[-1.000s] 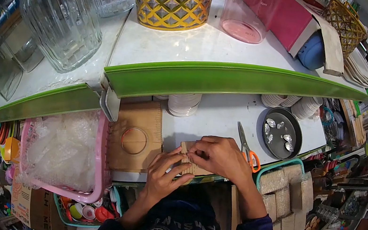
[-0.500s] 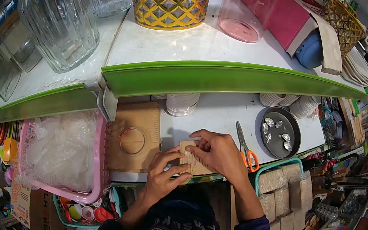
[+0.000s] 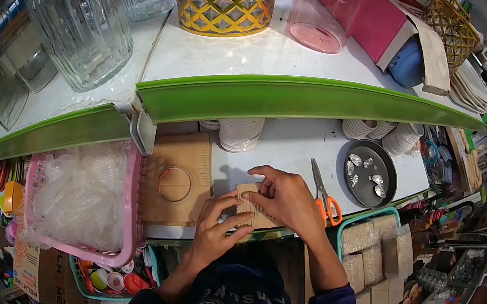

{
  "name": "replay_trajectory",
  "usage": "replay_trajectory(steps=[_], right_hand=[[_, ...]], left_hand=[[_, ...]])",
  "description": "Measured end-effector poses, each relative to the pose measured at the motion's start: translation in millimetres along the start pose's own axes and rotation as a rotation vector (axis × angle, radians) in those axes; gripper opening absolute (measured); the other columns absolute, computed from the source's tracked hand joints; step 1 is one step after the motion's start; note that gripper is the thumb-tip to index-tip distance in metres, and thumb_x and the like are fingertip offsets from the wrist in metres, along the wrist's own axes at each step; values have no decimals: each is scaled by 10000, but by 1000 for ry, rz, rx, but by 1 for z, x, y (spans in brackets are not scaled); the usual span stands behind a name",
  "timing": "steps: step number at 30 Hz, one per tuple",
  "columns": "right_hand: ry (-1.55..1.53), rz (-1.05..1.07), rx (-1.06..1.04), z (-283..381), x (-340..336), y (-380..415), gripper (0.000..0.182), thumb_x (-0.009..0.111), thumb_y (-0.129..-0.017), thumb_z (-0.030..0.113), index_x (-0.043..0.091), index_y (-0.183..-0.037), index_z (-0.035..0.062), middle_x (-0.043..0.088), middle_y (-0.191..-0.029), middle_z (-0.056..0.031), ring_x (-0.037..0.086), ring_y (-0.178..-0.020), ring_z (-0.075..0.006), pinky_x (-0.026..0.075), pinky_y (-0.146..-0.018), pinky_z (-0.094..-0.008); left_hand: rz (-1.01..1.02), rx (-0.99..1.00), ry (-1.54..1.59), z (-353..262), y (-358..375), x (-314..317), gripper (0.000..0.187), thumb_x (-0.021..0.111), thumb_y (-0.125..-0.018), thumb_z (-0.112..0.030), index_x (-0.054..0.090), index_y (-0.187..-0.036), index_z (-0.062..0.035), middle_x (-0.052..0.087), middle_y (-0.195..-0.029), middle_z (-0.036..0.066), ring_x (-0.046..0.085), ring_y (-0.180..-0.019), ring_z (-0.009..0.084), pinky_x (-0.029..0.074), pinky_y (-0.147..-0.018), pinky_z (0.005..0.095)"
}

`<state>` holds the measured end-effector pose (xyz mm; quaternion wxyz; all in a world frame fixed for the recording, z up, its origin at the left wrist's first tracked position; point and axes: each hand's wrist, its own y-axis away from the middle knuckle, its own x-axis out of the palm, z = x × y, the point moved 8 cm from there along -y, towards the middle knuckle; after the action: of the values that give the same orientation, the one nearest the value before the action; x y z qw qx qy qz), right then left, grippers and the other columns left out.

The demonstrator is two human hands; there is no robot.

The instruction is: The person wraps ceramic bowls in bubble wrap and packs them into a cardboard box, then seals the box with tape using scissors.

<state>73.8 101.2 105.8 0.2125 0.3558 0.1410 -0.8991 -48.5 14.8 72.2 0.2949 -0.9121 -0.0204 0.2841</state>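
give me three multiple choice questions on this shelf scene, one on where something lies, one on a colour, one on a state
1. Where do the scissors lie?
A. in the pink basket
B. on the white shelf beside the right hand
C. on the top shelf among the glass jars

2. What colour are the scissors' handles?
A. orange
B. blue
C. black

3. How is the small cardboard piece held?
A. it lies untouched
B. the left hand alone lifts it
C. both hands grip it over the shelf's front edge

Answers:
1 B: they lie on the white shelf between the right hand and the dark round tray, not in the pink basket.
2 A: the loops by the right wrist are orange.
3 C: the left hand and the right hand both have fingers on the piece.
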Motion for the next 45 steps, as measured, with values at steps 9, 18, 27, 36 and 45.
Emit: replay_trajectory(steps=[9,18,27,36,45], right_hand=[[-24,-49,78,-1,-1,1,396,757,-794,191,631,-1125,14,633,-672,-99,605,-572,-166,503,-572,-300],[-54,-93,48,-4,2,4,389,763,-786,161,634,-1121,10,610,-634,-88,562,-518,-160,480,-538,-298],[-131,-6,35,0,-2,5,361,739,-794,128,640,-1120,9,609,-672,-65,544,-551,-122,458,-540,-277],[-73,66,-55,8,-4,10,510,796,-710,137,628,-1187,63,593,-858,-92,598,-736,-192,509,-680,-309],[-39,176,-66,15,-1,12,637,798,-675,173,576,-1269,104,595,-957,-129,624,-897,-277,513,-830,-366]], left_hand=[[-13,-83,96,7,4,2,331,800,-693,-88,723,-1014,-75,556,-1128,112,529,-1177,338,453,-967,436],[-32,-12,50,5,5,3,292,812,-694,-109,730,-974,-93,569,-1114,105,539,-1156,340,461,-926,442],[-80,-153,176,12,6,3,204,788,-723,-78,717,-914,-63,554,-1130,121,535,-1170,344,457,-948,431],[-60,-91,191,12,9,6,254,780,-746,-81,635,-948,-35,548,-1155,147,520,-1201,352,439,-964,434],[-83,-86,193,12,8,4,383,779,-752,-84,560,-1062,-32,560,-1168,158,514,-1212,355,428,-985,430]])
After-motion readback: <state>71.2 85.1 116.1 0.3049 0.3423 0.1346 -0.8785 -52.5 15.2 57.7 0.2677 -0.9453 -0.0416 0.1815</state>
